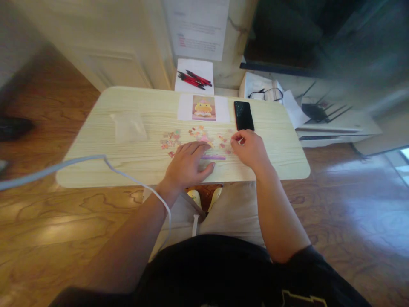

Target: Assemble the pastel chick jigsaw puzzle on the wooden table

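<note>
Small jigsaw puzzle pieces (171, 140) in pink, orange and brown lie loose on the light wooden table. My left hand (189, 164) rests palm down among them, fingers stretched out and thumb apart, its fingertips at a pink and yellow cluster of pieces. Just below that cluster runs a joined purple strip (214, 157). To the right, my right hand (251, 148) is closed in a pinch beside another group of pieces (221, 138); whatever sits between its fingertips is too small to make out. Behind the pieces lies a reference picture (203, 107) of a yellow character on white paper.
A black phone (243, 116) lies beyond my right hand. A clear plastic bag (129, 127) is at the table's left. Red and black pens (195, 79) rest on a white surface behind the table, with glasses (270, 94) farther right. A pale cable (134, 179) crosses my left forearm.
</note>
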{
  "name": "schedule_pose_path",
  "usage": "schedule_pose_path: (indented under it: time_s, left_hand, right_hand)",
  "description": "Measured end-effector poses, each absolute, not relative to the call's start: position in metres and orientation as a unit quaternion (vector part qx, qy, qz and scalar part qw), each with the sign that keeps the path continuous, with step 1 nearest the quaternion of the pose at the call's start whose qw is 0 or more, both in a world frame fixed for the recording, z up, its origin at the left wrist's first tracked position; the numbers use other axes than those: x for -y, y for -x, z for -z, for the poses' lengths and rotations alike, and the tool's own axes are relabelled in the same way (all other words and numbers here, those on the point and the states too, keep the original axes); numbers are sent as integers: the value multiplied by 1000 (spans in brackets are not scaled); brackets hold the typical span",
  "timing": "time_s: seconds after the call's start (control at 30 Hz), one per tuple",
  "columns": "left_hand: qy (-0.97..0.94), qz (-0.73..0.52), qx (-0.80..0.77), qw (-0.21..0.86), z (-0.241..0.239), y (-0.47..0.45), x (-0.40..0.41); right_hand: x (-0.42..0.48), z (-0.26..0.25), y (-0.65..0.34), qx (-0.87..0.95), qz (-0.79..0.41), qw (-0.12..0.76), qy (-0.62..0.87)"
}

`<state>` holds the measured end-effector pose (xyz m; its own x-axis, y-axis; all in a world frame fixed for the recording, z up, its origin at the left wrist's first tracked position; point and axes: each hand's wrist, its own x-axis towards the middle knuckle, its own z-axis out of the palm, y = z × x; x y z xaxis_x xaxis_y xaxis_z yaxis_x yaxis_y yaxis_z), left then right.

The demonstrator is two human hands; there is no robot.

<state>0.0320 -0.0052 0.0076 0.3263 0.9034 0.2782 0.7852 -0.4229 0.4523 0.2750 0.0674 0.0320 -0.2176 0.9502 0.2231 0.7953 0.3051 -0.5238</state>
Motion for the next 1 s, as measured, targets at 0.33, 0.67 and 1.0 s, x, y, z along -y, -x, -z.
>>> schedule_pose_path:
  time_s: [0.33,0.67,1.0]
  left_hand:
    - [-819,-284,-486,110,-7,-25,11]
    - [-828,-273,-472,127,-10,-27,9]
    - [-845,-286,-437,115,-9,-22,13]
  right_hand:
    - [-67,-32,-241,779,-163,306,522]
    - [-72,-39,-248,791,-162,245,536]
    - [-88,-40,-238,782,-139,245,556]
